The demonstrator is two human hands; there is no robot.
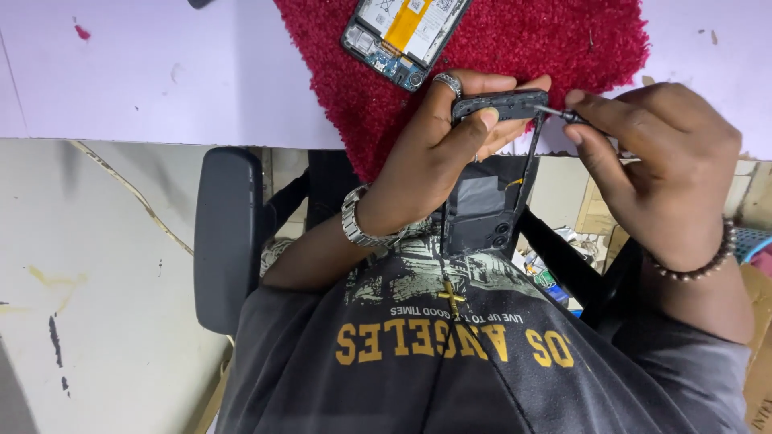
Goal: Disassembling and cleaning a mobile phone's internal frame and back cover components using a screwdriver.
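My left hand (434,153), with a ring and a metal watch, grips the top end of a black phone frame (482,210) and holds it upright over my lap. My right hand (651,169), with a bead bracelet, pinches a thin screwdriver (553,112). Its tip touches the frame's upper right corner. An opened phone (402,32) with its battery and circuit board showing lies on a red mat (547,40) just beyond my hands.
The red mat lies on a pale lilac table (161,72), whose near edge runs across the view. A black chair armrest (229,233) is at my left. Clutter and cardboard (760,354) sit on the floor at the right.
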